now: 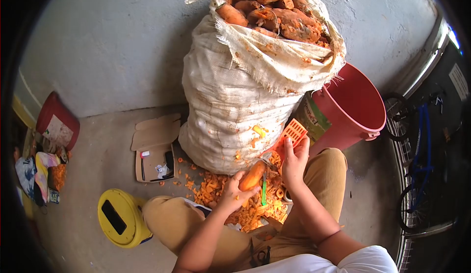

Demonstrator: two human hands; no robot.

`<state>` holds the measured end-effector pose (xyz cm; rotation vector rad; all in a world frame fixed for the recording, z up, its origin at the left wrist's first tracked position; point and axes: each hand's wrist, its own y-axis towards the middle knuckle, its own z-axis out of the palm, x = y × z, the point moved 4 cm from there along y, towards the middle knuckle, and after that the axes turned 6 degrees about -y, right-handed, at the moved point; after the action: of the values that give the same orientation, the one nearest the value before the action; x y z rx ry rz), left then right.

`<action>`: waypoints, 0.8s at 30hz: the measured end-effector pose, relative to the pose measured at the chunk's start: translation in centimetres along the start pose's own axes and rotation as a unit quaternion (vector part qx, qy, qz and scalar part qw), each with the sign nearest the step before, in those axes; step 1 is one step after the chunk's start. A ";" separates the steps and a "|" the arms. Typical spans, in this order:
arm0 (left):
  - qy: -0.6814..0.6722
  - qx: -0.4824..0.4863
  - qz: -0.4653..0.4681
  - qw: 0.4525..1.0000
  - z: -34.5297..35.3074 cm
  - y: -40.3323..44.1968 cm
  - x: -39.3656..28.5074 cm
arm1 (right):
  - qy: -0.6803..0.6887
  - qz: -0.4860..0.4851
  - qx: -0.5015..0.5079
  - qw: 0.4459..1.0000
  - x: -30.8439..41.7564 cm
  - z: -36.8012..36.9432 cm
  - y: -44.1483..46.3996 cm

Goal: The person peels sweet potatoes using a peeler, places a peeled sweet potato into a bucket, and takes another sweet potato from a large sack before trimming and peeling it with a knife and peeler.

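At the foot of the white sack [235, 91], two bare hands work above a pile of orange peelings [208, 192]. Left hand [235, 195]: closed, gripping a carrot [252, 176] with thumb and fingers round its lower part; upper part projects toward the sack, tilted. The carrot's grated or peeled surface is bright orange. Right hand [293, 164]: partly curled, thumb and fingers raised about an orange slotted plastic piece [294, 130] near the sack's lower right side; cannot tell whether it grips the piece firmly or merely touches it. Carrot lies between the two hands, apart from the right one. A green-handled tool [264, 192] rests on the peelings, in front of the sack and just beside the carrot. Sack mouth: filled with unpeeled carrots [277, 15]. Right of sack: red bucket [355, 101]. Left of sack: opened cardboard box [157, 133]; nearer the person, yellow-lidded container [122, 207].
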<state>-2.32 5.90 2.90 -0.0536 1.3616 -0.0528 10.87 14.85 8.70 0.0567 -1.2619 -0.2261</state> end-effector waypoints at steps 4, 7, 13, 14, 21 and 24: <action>0.024 0.032 0.046 0.998 -0.2 0.3 0.5 | -0.399 -0.188 0.150 0.885 -0.4 1.4 -4.1; -0.057 0.019 -0.017 0.998 0.0 0.0 0.1 | -0.239 -0.089 0.044 0.966 -0.1 0.5 -0.2; -0.067 0.012 -0.071 0.995 -0.6 -0.3 0.2 | -0.141 -0.072 -0.050 0.986 0.3 -2.0 3.8; -0.099 0.011 -0.097 0.990 -0.6 -0.3 0.6 | -0.096 -0.077 -0.021 0.992 1.3 -0.8 2.9; -0.351 0.133 -0.171 0.911 0.4 -1.3 1.5 | -0.263 -0.151 0.131 0.944 -1.0 1.0 -1.8; -0.349 0.172 -0.172 0.905 0.5 -0.9 0.9 | -0.182 -0.069 0.026 0.981 -0.8 0.1 1.2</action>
<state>-1.64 4.96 2.19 -0.0114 0.5958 -0.5249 10.70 16.17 8.18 0.1532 -1.6308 -0.3332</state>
